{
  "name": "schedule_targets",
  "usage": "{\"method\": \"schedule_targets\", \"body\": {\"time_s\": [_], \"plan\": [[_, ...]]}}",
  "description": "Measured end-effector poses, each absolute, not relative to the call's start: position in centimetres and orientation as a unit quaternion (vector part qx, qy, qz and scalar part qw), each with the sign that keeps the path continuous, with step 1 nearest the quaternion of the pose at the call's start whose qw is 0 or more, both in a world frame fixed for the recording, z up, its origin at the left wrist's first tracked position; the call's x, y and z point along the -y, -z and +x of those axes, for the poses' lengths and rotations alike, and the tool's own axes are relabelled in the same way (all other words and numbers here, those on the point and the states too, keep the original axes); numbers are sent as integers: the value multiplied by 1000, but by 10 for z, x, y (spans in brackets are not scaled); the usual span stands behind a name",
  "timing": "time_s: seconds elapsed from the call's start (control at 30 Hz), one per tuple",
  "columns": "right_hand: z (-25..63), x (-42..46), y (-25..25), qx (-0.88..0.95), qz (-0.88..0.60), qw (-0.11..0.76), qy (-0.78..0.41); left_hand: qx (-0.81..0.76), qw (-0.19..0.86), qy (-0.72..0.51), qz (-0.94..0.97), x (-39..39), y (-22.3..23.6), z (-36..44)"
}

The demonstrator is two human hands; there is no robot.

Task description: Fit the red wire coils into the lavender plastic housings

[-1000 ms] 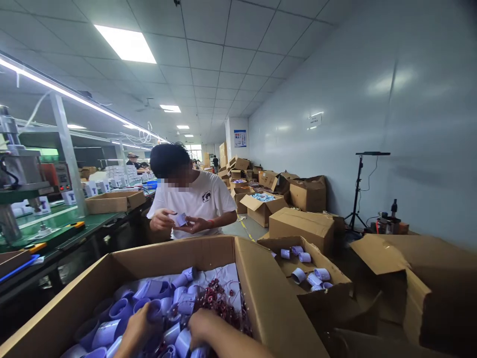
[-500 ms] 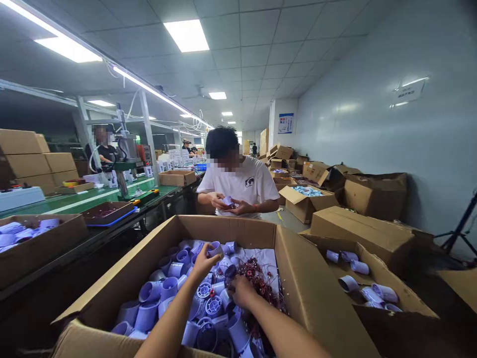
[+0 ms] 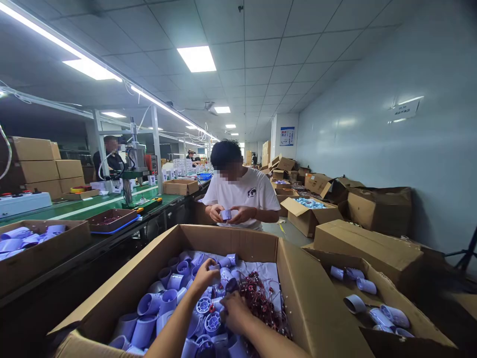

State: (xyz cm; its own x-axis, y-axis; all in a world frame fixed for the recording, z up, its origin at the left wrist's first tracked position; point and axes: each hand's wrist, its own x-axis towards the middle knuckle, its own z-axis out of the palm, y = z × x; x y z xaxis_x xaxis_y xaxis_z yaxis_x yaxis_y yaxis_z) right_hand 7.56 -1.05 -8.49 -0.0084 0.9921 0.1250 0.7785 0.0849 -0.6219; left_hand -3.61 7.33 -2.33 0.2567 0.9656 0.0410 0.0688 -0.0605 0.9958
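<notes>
Inside a large cardboard box (image 3: 227, 237), many pale violet plastic cups (image 3: 143, 330) lie in a loose heap. My left hand (image 3: 204, 277) is above the middle of the heap, its fingers curled around a plastic cup (image 3: 215, 278) that they partly hide. My right hand (image 3: 238, 312) reaches low into the heap, fingers bent down beside a dark-looking cup (image 3: 231, 285); what they pinch is hidden. Near both hands are round spoked caps (image 3: 213, 323). Tangled dark red wired parts (image 3: 257, 298) lie to the right of my right hand, partly on a white sheet (image 3: 265, 271).
Across the box a person (image 3: 242, 194) in a white shirt holds a similar cup. At right stands an open carton (image 3: 402, 293) with several cups. A green workbench (image 3: 74, 209) with a press (image 3: 136, 164) runs along the left, and another cup-filled box (image 3: 78, 238) sits there.
My left hand has turned and lowered slightly, so its cup shows less. My right hand has shifted slightly left and down. The view has tilted up a little.
</notes>
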Motion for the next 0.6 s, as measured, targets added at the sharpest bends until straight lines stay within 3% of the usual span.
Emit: {"method": "schedule_targets", "body": {"time_s": [0.2,0.37,0.6], "plan": [[89,-16,59,585,-621,468,-231,-433,495,-410,632,-61,14,-38],[98,-18,38,427,-477,687,-344,-364,484,-306,734,-40,2,-31],[97,-11,22,372,-437,724,-382,-338,438,-301,776,-35,-1,-32]]}}
